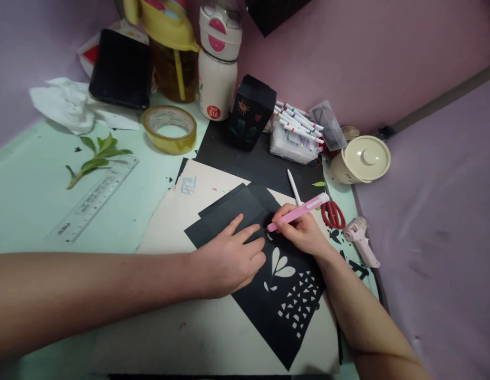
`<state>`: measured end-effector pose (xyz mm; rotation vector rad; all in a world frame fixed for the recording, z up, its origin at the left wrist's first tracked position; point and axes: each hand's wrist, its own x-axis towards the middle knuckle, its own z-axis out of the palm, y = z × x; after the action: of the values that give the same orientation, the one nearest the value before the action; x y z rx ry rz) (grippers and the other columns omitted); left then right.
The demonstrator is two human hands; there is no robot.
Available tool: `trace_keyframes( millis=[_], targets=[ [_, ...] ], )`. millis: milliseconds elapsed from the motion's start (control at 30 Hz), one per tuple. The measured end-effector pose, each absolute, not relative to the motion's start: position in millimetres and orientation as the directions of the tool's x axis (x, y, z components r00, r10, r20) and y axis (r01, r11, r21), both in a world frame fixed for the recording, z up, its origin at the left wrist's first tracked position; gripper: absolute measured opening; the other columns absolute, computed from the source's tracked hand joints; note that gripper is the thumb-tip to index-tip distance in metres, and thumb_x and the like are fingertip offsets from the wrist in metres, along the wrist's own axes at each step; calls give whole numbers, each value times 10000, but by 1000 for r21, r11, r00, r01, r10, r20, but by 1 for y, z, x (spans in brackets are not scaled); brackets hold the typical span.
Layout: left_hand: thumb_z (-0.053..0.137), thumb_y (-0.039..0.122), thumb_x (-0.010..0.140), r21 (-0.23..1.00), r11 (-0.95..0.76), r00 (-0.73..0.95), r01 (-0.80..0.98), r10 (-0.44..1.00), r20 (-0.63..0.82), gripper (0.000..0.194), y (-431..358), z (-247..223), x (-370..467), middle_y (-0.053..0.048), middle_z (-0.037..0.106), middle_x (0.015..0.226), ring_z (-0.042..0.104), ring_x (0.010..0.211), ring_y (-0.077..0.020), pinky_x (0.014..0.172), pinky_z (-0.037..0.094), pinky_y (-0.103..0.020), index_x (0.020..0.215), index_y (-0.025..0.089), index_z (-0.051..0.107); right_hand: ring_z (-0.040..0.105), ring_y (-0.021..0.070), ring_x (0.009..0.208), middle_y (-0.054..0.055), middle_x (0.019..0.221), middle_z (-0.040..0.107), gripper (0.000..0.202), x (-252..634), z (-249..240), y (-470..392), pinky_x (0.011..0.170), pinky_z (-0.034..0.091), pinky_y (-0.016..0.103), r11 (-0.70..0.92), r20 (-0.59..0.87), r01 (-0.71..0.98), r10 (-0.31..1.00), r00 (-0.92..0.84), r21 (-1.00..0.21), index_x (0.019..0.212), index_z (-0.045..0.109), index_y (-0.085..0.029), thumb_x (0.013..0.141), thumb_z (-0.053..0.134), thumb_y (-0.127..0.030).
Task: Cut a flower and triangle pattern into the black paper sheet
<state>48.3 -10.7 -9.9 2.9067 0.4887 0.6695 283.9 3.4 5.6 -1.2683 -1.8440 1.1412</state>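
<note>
A dark sheet of paper (264, 306) with cut-out petals and many small shapes lies slanted on a pale board (165, 338). My left hand (231, 257) rests on it palm down, its fingers spread and holding nothing. Just right of those fingertips, my right hand (300, 229) is closed around a pink craft knife (298, 212), whose tip meets the dark paper above the petal cut-outs. A smaller dark piece (237, 208) lies over the sheet's upper part, beyond my left fingers.
Red-handled scissors (333, 215), a glue gun (361, 240) and a lidded pot (363, 161) are on the right. Behind stand a black box (252, 113), markers (298, 124) and a white bottle (218, 79). Tape (169, 129), a ruler (96, 200) and a leafy sprig (96, 161) lie left.
</note>
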Motion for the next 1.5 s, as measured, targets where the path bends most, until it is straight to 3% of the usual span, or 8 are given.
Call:
trace_keyframes(
  millis=[333, 700, 1000, 1500],
  targets=[
    [538, 242, 925, 188, -940, 853, 284, 338, 397, 138, -11, -10, 49, -98, 696, 1114, 602, 1173, -331, 1054, 424, -616, 832, 162, 603, 628, 127, 620, 39, 792, 696, 135, 283, 3, 3, 532, 488, 222, 129, 8, 383, 953, -303, -915, 914, 649, -191, 919, 643, -326],
    [539, 251, 928, 187, -939, 856, 288, 341, 390, 136, -11, -11, 48, -92, 695, 1121, 596, 1178, -329, 1052, 419, -612, 835, 167, 592, 616, 95, 521, 8, 725, 701, 114, 280, 0, 3, 471, 498, 193, 85, -3, 307, 961, -275, -948, 908, 640, -194, 903, 677, -302],
    [569, 248, 914, 197, -936, 850, 291, 347, 396, 120, -11, -10, 48, -95, 696, 1095, 592, 1190, -328, 1071, 392, -597, 842, 160, 609, 597, 98, 495, 19, 718, 676, 236, 277, 1, 2, 441, 497, 209, 90, 5, 351, 972, -234, -932, 860, 646, -178, 892, 677, -409],
    [555, 241, 916, 203, -936, 858, 286, 345, 380, 122, -11, -10, 48, -103, 696, 1109, 600, 1172, -335, 1063, 403, -607, 837, 161, 604, 567, 85, 481, 8, 697, 665, 214, 275, 3, 4, 441, 473, 199, 66, -9, 338, 977, -215, -939, 832, 646, -173, 888, 678, -377]
  ],
)
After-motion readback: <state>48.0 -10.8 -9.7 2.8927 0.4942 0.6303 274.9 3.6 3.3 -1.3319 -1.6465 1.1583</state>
